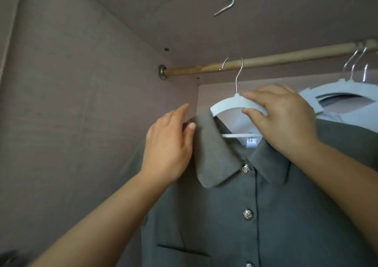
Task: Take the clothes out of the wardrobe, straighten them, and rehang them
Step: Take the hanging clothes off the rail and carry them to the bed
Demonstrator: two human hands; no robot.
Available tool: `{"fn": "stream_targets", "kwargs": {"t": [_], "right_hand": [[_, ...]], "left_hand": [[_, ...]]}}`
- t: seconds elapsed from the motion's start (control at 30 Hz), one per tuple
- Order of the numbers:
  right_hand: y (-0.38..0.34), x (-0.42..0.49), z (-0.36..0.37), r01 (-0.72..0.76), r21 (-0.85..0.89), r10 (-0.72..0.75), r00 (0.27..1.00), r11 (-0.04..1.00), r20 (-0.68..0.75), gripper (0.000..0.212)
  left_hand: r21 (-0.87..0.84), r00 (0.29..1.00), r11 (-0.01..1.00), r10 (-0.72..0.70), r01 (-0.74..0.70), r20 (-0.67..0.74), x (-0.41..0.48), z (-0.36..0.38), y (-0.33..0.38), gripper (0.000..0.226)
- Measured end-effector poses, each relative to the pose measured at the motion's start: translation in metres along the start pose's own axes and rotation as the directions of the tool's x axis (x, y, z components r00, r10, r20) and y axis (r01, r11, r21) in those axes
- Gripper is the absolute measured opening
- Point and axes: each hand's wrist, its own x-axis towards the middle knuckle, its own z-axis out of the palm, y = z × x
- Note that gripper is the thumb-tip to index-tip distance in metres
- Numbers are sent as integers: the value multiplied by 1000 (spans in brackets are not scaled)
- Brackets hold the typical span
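Note:
A grey-green collared shirt (255, 205) with silver buttons hangs on a white hanger (229, 105). The hanger's metal hook (238, 72) is level with the wooden rod (286, 59); whether it rests on the rod I cannot tell. My right hand (282, 121) pinches the hanger's top bar between thumb and fingers. My left hand (169, 146) lies with straight fingers on the shirt's left shoulder, thumb touching the collar edge.
Further white hangers (335, 95) with pale clothes hang at the right end of the rod. The wardrobe's side wall (81, 103) stands close on the left. A loose bent metal hook (225, 2) shows near the wardrobe ceiling.

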Motion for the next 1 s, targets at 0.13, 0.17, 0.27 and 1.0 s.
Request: {"fn": "stream_targets", "kwargs": {"t": [0.13,0.17,0.27,1.0], "right_hand": [[-48,-47,23,3,183,4,999,983,-39,30],[-61,-61,28,-3,233,11,999,972,-36,29],[-99,-105,44,-22,383,22,1000,923,2,27],[-482,-247,-21,11,994,-152,988,109,6,23]], "left_hand": [[108,998,992,-59,58,7,-64,-35,-29,40],[134,997,988,-83,82,-2,-81,-45,-35,39],[244,986,956,-165,162,-10,-132,-77,-46,42],[749,764,253,-432,613,-479,-411,-404,16,30]]}}
